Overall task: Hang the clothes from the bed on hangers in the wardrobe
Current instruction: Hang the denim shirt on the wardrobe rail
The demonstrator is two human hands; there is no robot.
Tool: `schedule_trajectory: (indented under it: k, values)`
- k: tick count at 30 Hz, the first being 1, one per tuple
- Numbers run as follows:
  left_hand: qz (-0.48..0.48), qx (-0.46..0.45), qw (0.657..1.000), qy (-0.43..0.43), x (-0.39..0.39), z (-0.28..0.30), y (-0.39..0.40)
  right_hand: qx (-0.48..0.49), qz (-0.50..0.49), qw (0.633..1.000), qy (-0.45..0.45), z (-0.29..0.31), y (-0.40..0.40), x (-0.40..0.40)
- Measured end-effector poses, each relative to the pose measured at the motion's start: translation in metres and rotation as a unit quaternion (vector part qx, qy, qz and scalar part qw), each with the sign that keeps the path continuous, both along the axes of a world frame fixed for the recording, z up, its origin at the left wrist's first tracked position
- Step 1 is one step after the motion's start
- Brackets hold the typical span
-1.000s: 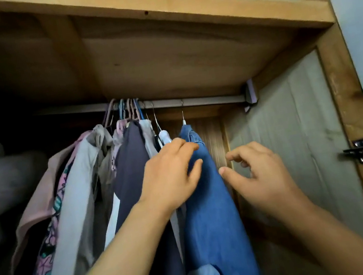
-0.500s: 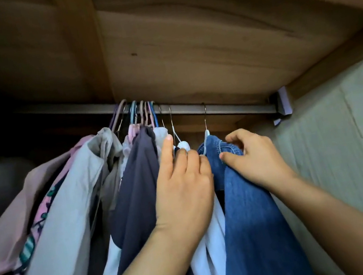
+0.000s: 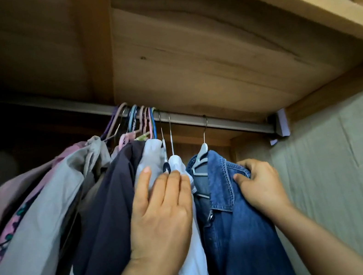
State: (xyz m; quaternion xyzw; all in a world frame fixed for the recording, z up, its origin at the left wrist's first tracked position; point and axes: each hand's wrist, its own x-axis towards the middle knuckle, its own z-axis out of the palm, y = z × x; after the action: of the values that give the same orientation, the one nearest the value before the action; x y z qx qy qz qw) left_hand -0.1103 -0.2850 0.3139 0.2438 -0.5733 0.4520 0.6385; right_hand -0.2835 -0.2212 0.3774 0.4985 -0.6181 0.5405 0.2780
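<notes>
My left hand (image 3: 162, 215) lies flat with straight fingers against the white shirt (image 3: 192, 256), its grip released. My right hand (image 3: 260, 184) has its grip closed on the collar of the denim shirt (image 3: 239, 236), thumb in front and fingers behind. The denim shirt hangs on a pale hanger (image 3: 200, 158) from the rail (image 3: 234, 124), last garment toward the rail's right end. Just left of it on the rail hang the white shirt, a dark navy garment (image 3: 108, 223) and other clothes pressed together.
</notes>
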Motion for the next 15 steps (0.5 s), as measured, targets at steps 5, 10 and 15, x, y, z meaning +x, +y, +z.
schedule_trajectory:
  k: [5,10,15]
  values:
    - [-0.029,0.010,0.999,-0.008,-0.009,-0.002,-0.003,-0.020,0.015,1.000,-0.002,0.000,0.007,-0.015]
    - [-0.053,0.000,0.998,-0.017,-0.012,0.004,0.002,-0.057,-0.022,0.997,0.043,0.020,0.031,-0.019]
    - [-0.118,0.007,0.992,-0.038,-0.016,0.007,0.016,-0.056,-0.069,0.992,0.084,0.006,0.075,-0.024]
